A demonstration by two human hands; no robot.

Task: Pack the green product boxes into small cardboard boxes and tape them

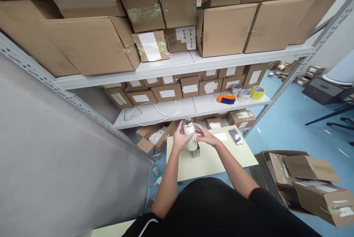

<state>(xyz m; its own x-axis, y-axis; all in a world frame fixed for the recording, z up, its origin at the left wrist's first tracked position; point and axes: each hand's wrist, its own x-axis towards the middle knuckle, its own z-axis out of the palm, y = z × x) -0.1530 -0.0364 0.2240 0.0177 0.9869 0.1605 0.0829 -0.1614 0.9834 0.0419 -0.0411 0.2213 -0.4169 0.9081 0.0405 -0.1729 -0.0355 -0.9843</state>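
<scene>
A white cylindrical container [190,136] with a silvery top is held upright over the pale yellow tabletop [204,167]. My left hand [181,139] is wrapped around its left side, the thumb across the front. From the right, the curved fingers of my right hand [206,136] also grip it near its upper part and side. Just below the container stands a small green box [196,152], partly hidden behind it; I cannot tell whether the two touch. A white paper [220,136] lies on the table to the right of my hands.
Metal shelving [166,72] packed with cardboard boxes rises ahead. Tape rolls [257,92], an orange and blue strap [226,99] and a white cable [159,109] rest on its middle shelf. An open carton [156,136] is at left; stacked cartons [312,168] stand at right.
</scene>
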